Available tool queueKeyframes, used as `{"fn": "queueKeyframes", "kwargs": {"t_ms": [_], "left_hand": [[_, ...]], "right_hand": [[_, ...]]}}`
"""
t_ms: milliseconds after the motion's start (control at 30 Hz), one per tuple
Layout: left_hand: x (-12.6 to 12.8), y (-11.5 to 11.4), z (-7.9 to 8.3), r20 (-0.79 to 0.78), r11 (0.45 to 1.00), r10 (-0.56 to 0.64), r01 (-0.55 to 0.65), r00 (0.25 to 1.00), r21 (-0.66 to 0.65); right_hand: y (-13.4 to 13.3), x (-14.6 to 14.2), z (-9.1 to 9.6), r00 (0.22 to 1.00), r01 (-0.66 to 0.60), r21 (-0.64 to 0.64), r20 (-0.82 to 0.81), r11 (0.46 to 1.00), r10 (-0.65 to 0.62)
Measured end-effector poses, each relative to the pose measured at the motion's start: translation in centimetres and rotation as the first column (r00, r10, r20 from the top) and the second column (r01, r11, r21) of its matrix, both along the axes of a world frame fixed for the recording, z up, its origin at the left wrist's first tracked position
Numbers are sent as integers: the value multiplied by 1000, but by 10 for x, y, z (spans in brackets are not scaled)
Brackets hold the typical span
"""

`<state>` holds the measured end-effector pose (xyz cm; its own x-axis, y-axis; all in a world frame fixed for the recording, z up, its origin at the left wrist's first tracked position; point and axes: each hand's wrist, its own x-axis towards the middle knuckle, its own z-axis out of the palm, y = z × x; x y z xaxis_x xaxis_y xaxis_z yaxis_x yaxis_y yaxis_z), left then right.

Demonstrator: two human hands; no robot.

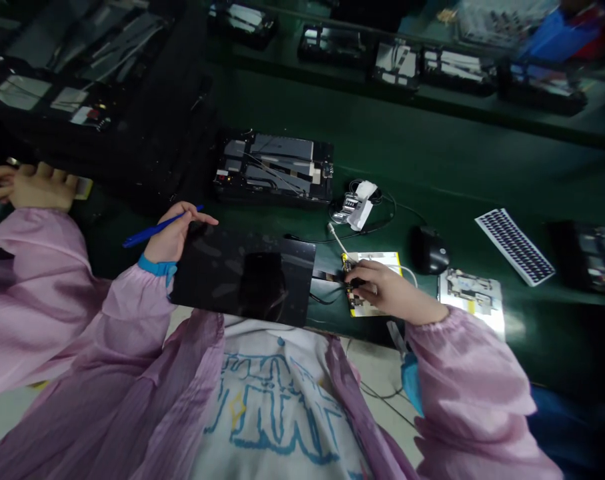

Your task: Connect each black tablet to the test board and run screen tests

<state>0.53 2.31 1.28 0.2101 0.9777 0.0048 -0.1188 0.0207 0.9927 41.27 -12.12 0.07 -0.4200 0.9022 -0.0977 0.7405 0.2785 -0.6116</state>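
Observation:
A black glossy tablet panel (242,273) lies at the near edge of the green bench. My left hand (175,233) rests on its left corner and grips a blue pen (152,231) that points left. My right hand (382,288) is closed, pinching a small connector at the end of a flat cable (327,275) that runs from the panel's right side. It does this over a small yellow-edged circuit board (377,261).
An open tablet chassis (275,170) lies behind the panel. A black mouse (429,250), a white grid tray (515,245), a taped cable bundle (357,203) and another board (472,297) lie to the right. A co-worker's hands (32,185) are at the far left. More chassis fill the belt behind.

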Motion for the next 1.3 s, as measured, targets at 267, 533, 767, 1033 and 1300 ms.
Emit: {"fn": "queueKeyframes", "kwargs": {"t_ms": [267,533,767,1033,1300], "left_hand": [[-2,0,0,-20,1000,-20,20,1000,-7],[0,-2,0,-61,999,45,-43,997,32],[0,-1,0,-52,999,38,-37,998,26],[-3,3,-3,-10,1000,14,-14,1000,2],[-2,4,-1,-27,1000,6,-6,1000,11]], "right_hand": [[22,1,15,972,-135,-198,164,971,169],[40,-14,37,902,-221,-361,278,906,331],[32,-10,27,904,-201,-271,320,941,285],[-38,-22,-9,872,467,215,48,858,-487],[-51,-47,-28,687,719,257,-120,646,-717]]}}
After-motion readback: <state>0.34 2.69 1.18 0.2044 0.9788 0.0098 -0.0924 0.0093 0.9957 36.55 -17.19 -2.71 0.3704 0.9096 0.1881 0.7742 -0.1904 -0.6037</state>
